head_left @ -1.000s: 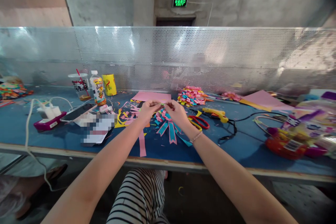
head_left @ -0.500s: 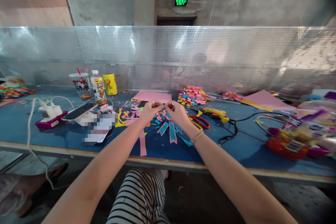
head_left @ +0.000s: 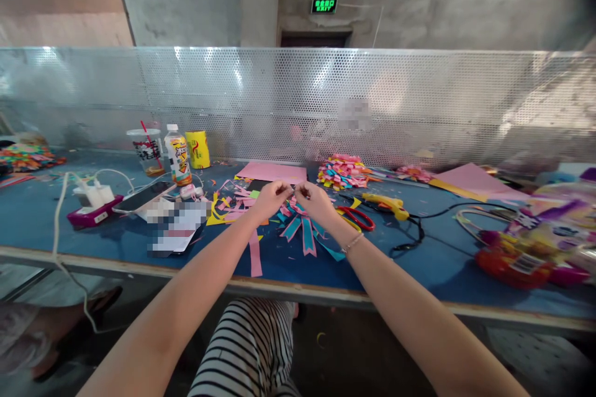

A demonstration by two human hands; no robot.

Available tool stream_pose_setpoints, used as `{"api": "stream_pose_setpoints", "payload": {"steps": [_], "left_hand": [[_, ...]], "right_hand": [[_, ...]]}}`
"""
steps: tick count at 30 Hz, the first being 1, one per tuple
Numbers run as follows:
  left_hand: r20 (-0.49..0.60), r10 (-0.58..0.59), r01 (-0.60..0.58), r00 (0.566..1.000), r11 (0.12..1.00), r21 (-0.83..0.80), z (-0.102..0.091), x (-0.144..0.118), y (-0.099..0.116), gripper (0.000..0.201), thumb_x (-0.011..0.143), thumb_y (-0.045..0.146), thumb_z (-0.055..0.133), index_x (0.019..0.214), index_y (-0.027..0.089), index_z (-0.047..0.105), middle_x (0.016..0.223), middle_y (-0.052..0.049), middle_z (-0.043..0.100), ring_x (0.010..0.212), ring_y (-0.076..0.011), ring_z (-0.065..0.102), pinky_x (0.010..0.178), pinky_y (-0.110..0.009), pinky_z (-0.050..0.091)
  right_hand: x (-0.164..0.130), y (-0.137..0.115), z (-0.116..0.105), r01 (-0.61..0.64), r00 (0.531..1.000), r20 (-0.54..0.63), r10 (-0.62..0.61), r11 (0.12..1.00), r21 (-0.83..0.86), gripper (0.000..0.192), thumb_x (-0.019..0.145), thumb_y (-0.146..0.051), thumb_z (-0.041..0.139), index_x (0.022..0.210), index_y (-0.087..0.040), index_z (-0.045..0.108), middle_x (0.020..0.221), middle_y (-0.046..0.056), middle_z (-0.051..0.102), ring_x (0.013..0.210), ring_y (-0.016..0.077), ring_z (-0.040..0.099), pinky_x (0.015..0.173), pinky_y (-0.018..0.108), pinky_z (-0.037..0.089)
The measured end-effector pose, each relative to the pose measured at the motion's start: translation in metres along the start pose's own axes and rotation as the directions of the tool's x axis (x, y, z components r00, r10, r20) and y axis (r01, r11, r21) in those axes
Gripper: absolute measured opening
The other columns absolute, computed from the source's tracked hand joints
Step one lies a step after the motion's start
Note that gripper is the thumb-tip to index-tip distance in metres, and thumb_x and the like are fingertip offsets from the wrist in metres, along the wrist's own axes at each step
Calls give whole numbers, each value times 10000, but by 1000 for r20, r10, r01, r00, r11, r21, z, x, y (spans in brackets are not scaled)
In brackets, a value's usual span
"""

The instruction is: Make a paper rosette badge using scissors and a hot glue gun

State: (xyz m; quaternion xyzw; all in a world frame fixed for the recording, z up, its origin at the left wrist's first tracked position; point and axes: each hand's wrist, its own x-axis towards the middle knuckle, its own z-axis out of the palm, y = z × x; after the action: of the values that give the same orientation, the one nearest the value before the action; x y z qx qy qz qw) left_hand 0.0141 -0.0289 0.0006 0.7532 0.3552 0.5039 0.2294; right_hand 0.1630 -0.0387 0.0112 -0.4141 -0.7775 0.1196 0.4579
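Over the middle of the blue table, my left hand (head_left: 272, 198) and my right hand (head_left: 315, 203) meet fingertip to fingertip. Both are closed in a pinch; whatever sits between the fingers is too small to make out. Just below them lies a rosette of blue and pink paper strips (head_left: 303, 231) with notched ends, partly covered by my right hand. Pink paper scraps (head_left: 235, 197) are heaped beside my left hand, and one pink strip (head_left: 256, 253) points toward the table edge. Scissors with red and yellow handles (head_left: 357, 218) rest to the right of my right hand.
A yellow glue gun (head_left: 386, 203) with a black cord lies right of the scissors. Pink sheets (head_left: 272, 172) and a pile of paper strips (head_left: 343, 172) are behind. Left stand a bottle (head_left: 177, 158), a cup (head_left: 147, 155) and a purple power strip (head_left: 95, 212). Snack bags (head_left: 521, 254) crowd the right.
The view has shifted very slightly, so everything sits a little further right. Both hands keep their pinch at nearly the same place, fingers moving only a little.
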Motion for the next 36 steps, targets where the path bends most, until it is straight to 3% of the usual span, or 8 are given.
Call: {"api": "stream_pose_setpoints", "payload": {"steps": [6,14,21,26,31,36], "left_hand": [[-17,-2,3,1000,999,50,0,2,-4,177,768,292,474,685,150,541,612,11,517,583,-110,468,563,-227,343],[-16,-85,83,996,994,-75,2,3,-8,224,761,330,484,684,143,582,612,-5,562,554,-111,488,545,-229,364],[22,-63,65,998,994,-85,0,0,-2,169,688,291,557,692,133,618,612,-11,586,561,-110,499,550,-228,375],[-56,-158,159,986,987,14,-4,2,-9,132,655,248,555,644,138,627,586,-16,599,563,-120,521,547,-227,387],[-109,-273,274,956,962,-5,-9,6,-25,94,629,204,552,615,137,616,577,-19,601,552,-121,538,550,-229,412],[-102,-304,291,947,949,-121,-13,8,-32,54,616,192,583,600,140,585,580,-17,594,551,-120,558,581,-250,450]], "right_hand": [[1,3,-3,-30,999,19,30,999,-19,155,741,-272,474,716,-163,582,640,11,569,613,126,515,592,235,374],[2,12,-5,13,1000,24,-13,1000,7,197,764,-295,463,658,-162,563,568,-17,511,542,99,449,526,208,336],[5,22,-3,-29,997,72,28,1000,11,204,769,-309,474,689,-162,592,580,-9,560,538,111,502,510,212,355],[5,26,-2,26,999,43,-20,989,-143,182,787,-215,443,771,-174,620,726,33,638,671,143,572,623,243,415],[8,43,-6,53,997,-43,-71,944,-326,185,741,-142,478,874,-147,607,885,95,613,843,179,564,793,308,433],[13,59,-28,-7,990,-131,-44,932,-363,202,719,-119,462,861,-146,605,848,78,602,785,164,564,762,296,448]]}}
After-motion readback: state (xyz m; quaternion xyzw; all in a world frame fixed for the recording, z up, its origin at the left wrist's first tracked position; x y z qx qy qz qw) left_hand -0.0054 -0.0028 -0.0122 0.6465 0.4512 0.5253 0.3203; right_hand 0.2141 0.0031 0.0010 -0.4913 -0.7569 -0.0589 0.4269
